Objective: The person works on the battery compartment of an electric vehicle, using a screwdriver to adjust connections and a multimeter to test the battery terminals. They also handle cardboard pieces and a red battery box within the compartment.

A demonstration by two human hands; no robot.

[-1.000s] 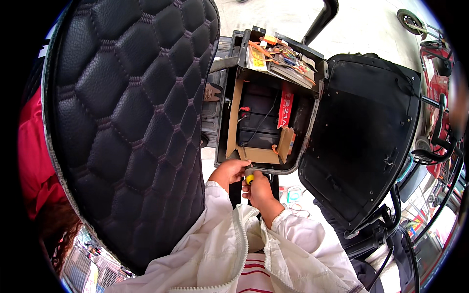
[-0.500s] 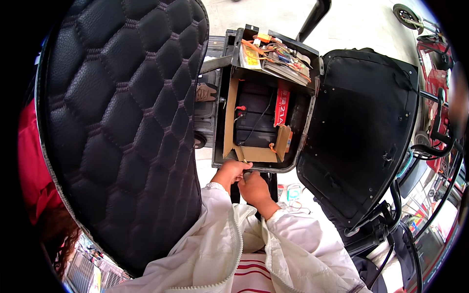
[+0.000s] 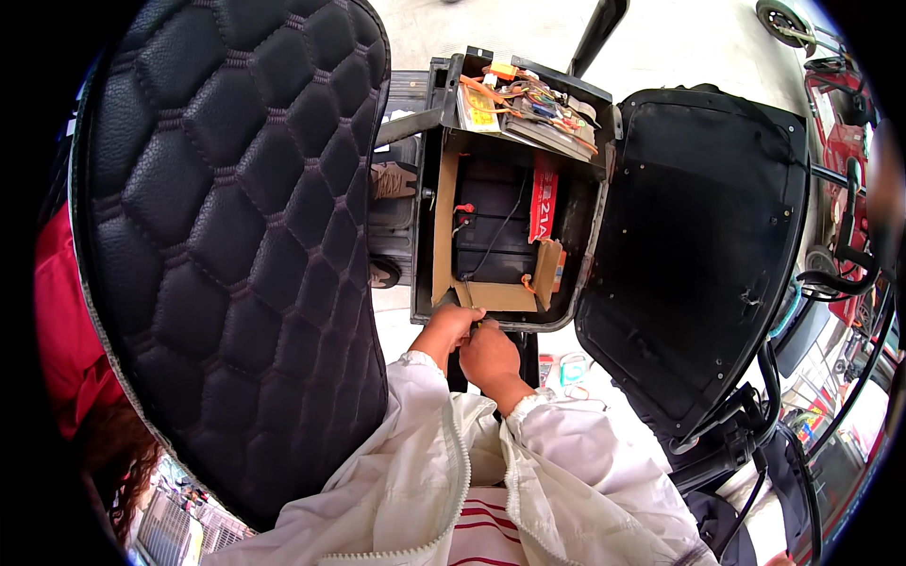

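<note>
My left hand and my right hand meet at the near rim of an opened black compartment. The left fingers pinch a thin dark wire that comes over the cardboard edge. My right fingers are closed right beside them; whatever they grip is hidden. Inside the compartment sit black batteries with red and orange terminal leads. Cardboard strips line the sides, and a red label strip stands along the right. A controller with a bundle of coloured wires rests across the far end.
A black quilted seat stands raised on my left, close to my left arm. To the right, a black panel leans open. Handlebars and a red vehicle are farther right. A person in red is behind the seat.
My hands stay at the near rim, fingers shifted slightly, the right hand turned a little and lower. The view has moved slightly; the batteries and compartment look the same.
</note>
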